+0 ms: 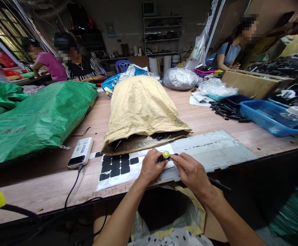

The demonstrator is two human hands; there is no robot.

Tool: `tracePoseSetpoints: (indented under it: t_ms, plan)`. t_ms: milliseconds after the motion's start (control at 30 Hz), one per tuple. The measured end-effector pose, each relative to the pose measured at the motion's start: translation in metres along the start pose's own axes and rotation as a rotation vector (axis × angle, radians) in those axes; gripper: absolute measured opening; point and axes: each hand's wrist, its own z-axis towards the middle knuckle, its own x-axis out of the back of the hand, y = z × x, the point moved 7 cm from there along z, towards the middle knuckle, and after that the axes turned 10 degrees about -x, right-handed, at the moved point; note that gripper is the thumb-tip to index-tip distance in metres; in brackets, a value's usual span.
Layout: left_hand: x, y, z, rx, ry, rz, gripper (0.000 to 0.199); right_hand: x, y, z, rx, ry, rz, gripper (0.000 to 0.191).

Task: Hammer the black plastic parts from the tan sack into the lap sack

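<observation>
My left hand is closed in a pinch on a small black piece with a round yellow-green end. From the right, my right hand pinches at the same piece, its fingertips just beside the round end. A dark rod shows past my right wrist; whether my palm holds it I cannot tell. Left of my hands lies a white sheet bearing several black rounded-square stickers. A flat grey board lies under and right of my hands.
A tan woven sack lies ahead, its mouth facing me, with dark things inside. Left are a green sack and a cabled white power bank. A blue basket and black parts sit right. An open sack hangs below; three people sit beyond.
</observation>
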Motion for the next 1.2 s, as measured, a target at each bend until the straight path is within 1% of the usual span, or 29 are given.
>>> tracePoseSetpoints:
  t_ms: [33,100,233,300,400,500,567,800,1033,1100,1167,1200]
  plan:
    - [0.000,0.000,0.000,0.001,0.001,-0.005,0.011,0.000,0.002,0.001,-0.013,0.001,-0.002,0.037]
    - [0.000,0.001,0.000,0.005,0.000,-0.022,0.015,0.007,0.008,0.004,-0.050,0.046,0.017,0.035]
    - [0.001,0.000,0.000,0.022,0.007,-0.017,0.018,0.018,0.029,0.017,-0.100,0.123,-0.011,0.034]
    - [0.001,0.000,0.000,0.027,0.009,-0.013,0.019,0.016,0.044,0.024,-0.115,0.130,-0.089,0.032]
    - [0.001,-0.001,0.000,0.029,0.011,-0.022,0.020,0.006,0.066,0.030,-0.128,0.124,-0.206,0.027]
    - [0.000,-0.002,0.000,0.034,0.011,-0.020,0.020,-0.003,0.080,0.030,-0.127,0.118,-0.252,0.025]
    - [0.000,-0.002,0.000,0.039,0.006,-0.020,0.020,-0.005,0.083,0.029,-0.131,0.124,-0.258,0.026]
    - [0.002,0.000,0.000,0.039,0.007,-0.028,0.019,-0.005,0.079,0.026,-0.152,0.127,-0.267,0.026]
    - [0.001,-0.001,0.000,0.042,0.019,-0.044,0.019,-0.006,0.081,0.026,-0.149,0.143,-0.283,0.025]
    - [0.003,-0.001,0.001,0.048,0.013,-0.115,0.016,-0.006,0.081,0.026,-0.151,0.149,-0.281,0.025]
    - [0.007,0.003,-0.001,0.070,-0.022,-0.258,0.016,-0.006,0.081,0.026,-0.149,0.152,-0.275,0.025]
    - [0.010,0.008,-0.003,0.083,-0.050,-0.345,0.019,-0.006,0.081,0.026,-0.148,0.151,-0.272,0.025]
